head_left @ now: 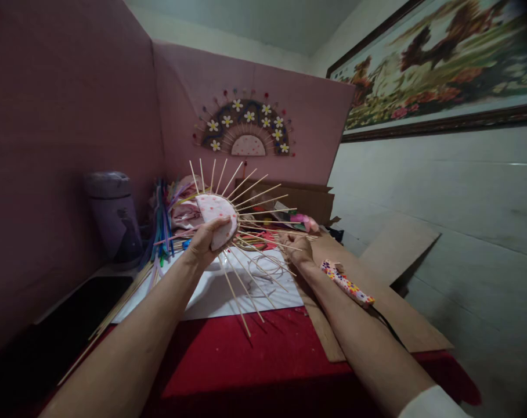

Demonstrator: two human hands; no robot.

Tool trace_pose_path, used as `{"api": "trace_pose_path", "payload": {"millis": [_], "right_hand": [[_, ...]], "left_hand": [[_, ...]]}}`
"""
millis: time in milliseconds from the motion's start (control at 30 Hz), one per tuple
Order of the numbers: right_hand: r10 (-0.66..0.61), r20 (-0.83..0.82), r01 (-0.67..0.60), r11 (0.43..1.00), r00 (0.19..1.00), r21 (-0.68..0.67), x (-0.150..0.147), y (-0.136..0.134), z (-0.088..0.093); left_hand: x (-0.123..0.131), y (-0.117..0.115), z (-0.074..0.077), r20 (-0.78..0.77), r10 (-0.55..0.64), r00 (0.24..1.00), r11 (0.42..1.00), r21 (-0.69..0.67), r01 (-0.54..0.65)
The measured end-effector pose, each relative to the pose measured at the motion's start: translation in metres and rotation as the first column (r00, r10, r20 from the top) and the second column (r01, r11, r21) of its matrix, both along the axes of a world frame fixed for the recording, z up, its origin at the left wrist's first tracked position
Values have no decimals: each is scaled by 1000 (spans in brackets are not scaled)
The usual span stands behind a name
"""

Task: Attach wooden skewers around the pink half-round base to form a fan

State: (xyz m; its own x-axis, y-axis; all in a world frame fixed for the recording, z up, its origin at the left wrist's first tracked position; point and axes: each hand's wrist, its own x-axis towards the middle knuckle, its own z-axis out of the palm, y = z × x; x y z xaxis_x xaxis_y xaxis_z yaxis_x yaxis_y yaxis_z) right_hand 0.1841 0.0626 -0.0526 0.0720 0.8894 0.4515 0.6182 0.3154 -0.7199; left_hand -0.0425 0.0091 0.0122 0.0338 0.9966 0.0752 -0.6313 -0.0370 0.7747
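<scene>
A half-round white pad with pink dots (215, 212) is gripped at its lower edge by my left hand (209, 238), thumb across its front. Thin wooden sticks (263, 204) fan out from the pad's curved rim, held above the table. My right hand (297, 248) is at the ends of the right-hand sticks, its fingers curled together; what they pinch is too small to make out. Beside my right forearm lies a flower-patterned tool (346, 283) with a black cable, which looks like a glue gun.
White paper (246, 299) and a cardboard sheet (372, 290) lie on the red cloth (228, 354). At left stand a tumbler (115, 220) and colourful pipe cleaners (161, 215) beside loose sticks (115, 307). A decorated fan (248, 125) hangs on the pink panel behind.
</scene>
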Motion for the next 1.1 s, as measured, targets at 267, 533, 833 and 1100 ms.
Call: {"api": "trace_pose_path", "payload": {"millis": [267, 533, 833, 1100], "right_hand": [[67, -117, -68, 998, 991, -6, -7, -8, 2], [398, -161, -423, 889, 903, -177, -16, -27, 11], [447, -10, -437, 869, 894, -231, -16, -34, 18], [464, -419, -556, 822, 781, -126, -17, -38, 25]], "left_hand": [[-3, 2, -1, 3, 37, 999, 999, 6, -37], [-4, 3, 0, 41, 65, 997, 998, 20, -66], [-7, 5, -2, 38, 86, 996, 996, 24, -87], [-13, 6, 0, 66, 63, 996, 998, -1, -63]]}}
